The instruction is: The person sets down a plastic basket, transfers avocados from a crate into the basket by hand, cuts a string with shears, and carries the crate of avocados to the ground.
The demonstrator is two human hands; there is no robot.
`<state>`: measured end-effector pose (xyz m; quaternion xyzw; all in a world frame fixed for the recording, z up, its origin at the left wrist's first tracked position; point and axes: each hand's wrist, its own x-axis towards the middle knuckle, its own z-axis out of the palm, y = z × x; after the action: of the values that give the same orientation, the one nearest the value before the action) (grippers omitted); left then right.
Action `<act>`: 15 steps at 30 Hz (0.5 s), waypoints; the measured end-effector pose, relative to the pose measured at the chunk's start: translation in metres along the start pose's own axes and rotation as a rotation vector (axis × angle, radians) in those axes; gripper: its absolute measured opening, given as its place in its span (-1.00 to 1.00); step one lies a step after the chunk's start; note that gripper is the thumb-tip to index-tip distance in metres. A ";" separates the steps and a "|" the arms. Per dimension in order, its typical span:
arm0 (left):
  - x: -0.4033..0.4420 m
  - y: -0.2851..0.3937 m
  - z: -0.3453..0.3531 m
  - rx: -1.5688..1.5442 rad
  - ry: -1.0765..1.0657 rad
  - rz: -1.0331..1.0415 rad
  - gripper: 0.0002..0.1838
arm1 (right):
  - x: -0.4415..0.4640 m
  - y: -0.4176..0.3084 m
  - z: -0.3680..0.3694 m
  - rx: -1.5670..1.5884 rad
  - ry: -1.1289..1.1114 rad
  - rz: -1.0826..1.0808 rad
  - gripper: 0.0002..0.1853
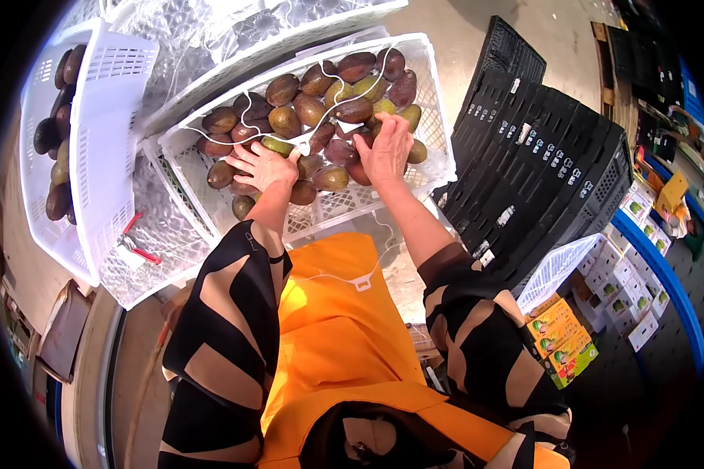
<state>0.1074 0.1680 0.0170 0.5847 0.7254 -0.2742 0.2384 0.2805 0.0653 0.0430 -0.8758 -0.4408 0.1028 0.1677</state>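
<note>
In the head view, a person in an orange apron and patterned black sleeves has both bare hands in a white plastic crate of avocados. The avocados lie close together, most dark brown to purplish, a few green, with parts of the crate's latticed floor showing around them.

The left hand rests palm down on avocados at the near left part of the crate, its grip apart, fingers spread. The right hand is over avocados towards the right side, thumb set apart from the bent fingers; whether its grip is clamped on an avocado, I cannot tell. The two hands are apart, with avocados between them.

A thin white cord loops across the crate area in front of the avocados; whether it touches them is unclear.

To the left stands a second white basket with more avocados inside, seen at a slant. Just beside it, a red-handled tool lies on crumpled clear plastic. To the right is a stack of black plastic crates, and beyond it are orange-yellow cartons and small white boxes with green printing.
</note>
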 end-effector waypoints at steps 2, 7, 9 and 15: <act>-0.001 -0.001 0.001 0.006 0.013 0.007 0.17 | 0.009 -0.007 -0.008 -0.131 -0.119 -0.069 -0.09; 0.002 -0.003 0.003 0.036 -0.018 0.017 0.18 | 0.012 -0.007 0.000 -0.327 -0.248 -0.099 -0.09; 0.002 -0.003 0.005 0.028 -0.007 0.026 0.17 | 0.013 -0.012 -0.009 -0.175 -0.212 -0.067 -0.19; 0.000 -0.005 0.009 0.000 0.028 0.040 0.16 | 0.034 -0.002 -0.010 0.152 -0.150 0.143 -0.67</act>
<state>0.1024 0.1611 0.0104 0.6028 0.7168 -0.2611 0.2337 0.3023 0.0913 0.0514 -0.8795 -0.3796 0.2129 0.1925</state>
